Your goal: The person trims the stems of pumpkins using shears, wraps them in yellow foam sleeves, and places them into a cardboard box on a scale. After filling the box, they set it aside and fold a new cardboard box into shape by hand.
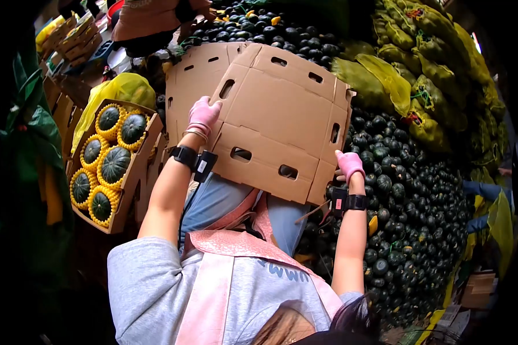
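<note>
A flat, unfolded cardboard box (pixel 282 115) with cut-out hand holes lies across my lap, tilted. My left hand (pixel 204 114), in a pink glove, grips its left edge with the thumb on top. At the lower right edge my right hand (pixel 350 165), also gloved in pink, holds the same cardboard, its fingers partly hidden. Behind it rests another flat cardboard piece (pixel 181 77), mostly covered. To my left stands a box (pixel 118 221) filled with several dark green squashes (pixel 115 164) in yellow foam nets.
A large pile of small dark green squashes (pixel 397 230) spreads on my right and continues at the back. Stuffed yellow-green mesh sacks (pixel 431 75) are stacked at the back right. Another person (pixel 149 20) is at the top left, near stacked boxes (pixel 77 40).
</note>
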The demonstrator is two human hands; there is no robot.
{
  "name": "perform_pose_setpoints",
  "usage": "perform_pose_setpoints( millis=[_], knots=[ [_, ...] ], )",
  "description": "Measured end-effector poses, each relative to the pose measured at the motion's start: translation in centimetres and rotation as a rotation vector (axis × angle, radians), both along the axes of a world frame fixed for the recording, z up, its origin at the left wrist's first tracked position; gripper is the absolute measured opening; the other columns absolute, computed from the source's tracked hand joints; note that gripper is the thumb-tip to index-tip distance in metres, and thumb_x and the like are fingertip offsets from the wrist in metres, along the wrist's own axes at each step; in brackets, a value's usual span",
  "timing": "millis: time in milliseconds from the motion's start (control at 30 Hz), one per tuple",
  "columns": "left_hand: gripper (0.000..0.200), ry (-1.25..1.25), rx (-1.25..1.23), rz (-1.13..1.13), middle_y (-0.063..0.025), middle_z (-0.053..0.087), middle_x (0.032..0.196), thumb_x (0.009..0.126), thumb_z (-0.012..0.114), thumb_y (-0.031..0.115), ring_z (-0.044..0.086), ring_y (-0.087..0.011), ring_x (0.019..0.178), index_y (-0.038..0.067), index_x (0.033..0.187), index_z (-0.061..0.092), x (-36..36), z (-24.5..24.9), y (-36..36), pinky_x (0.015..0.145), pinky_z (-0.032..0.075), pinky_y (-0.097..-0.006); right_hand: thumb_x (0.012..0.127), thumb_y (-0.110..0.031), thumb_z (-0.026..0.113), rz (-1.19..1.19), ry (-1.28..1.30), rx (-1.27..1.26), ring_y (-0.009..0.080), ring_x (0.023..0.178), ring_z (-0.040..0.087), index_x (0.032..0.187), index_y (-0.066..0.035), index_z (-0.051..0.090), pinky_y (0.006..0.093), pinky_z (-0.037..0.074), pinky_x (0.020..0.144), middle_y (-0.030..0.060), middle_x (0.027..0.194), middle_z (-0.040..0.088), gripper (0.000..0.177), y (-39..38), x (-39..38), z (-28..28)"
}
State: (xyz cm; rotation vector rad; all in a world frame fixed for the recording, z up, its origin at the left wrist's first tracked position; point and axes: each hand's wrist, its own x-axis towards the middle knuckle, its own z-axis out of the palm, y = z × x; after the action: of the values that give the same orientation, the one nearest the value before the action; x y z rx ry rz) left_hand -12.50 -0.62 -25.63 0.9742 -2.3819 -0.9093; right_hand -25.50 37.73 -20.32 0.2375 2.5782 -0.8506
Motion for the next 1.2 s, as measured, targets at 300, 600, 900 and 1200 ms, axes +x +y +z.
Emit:
perform_pose_setpoints(
  millis=[300,600,900,1200],
  knots=[
    [0.04,-0.096,0.16,0.041,-0.0212,0.064,0.074,0.074,0.056,0.039,0.063,-0.0355,0.076,0.001,0.076,0.068,-1.5,-2.5,-3.6,0.072,0.049,-0.039,0.083,-0.031,0.054,-0.098,-0.1,-0.298,0.0241,0.065,0.059,0.095,-0.008,0.059,0.0372,0.049,0.055,0.0079,0.082,0.063,0.026,2.7,-4.1,-5.4],
    [0.046,0.014,0.33,-0.088,-0.0176,0.061,0.065,0.076,0.058,0.044,0.059,-0.0291,0.062,-0.002,0.073,0.066,1.1,0.8,-2.2,0.063,0.047,-0.038,0.083,-0.03,0.06,-0.122,-0.025,-0.417,0.015,0.059,0.055,0.091,-0.01,0.057,0.0283,0.044,0.049,0.0019,0.076,0.059,0.022,3.0,-2.2,-1.7],
    [0.075,0.248,0.483,-0.321,-0.0139,0.064,0.092,0.064,0.085,0.028,0.061,-0.0184,0.081,-0.011,0.116,0.049,2.1,1.7,-3.7,0.071,0.051,-0.0314,0.082,-0.01,0.069,0.345,0.287,-0.765,0.0136,0.088,0.059,0.11,-0.001,0.053,0.028,0.048,0.079,0.0053,0.097,0.063,0.034,4.2,0.6,0.3],
    [0.074,-0.318,-0.576,-1.329,-0.0136,0.059,0.087,0.054,0.081,0.05,0.06,-0.0331,0.084,0.009,0.109,0.055,7.5,2.9,6.8,0.071,0.05,-0.0421,0.054,-0.041,0.085,1.124,0.454,-0.206,0.041,0.105,0.054,0.146,-0.012,0.001,0.0426,0.046,0.086,0.0257,0.118,0.053,0.128,4.9,8.2,-1.3]
  ],
)
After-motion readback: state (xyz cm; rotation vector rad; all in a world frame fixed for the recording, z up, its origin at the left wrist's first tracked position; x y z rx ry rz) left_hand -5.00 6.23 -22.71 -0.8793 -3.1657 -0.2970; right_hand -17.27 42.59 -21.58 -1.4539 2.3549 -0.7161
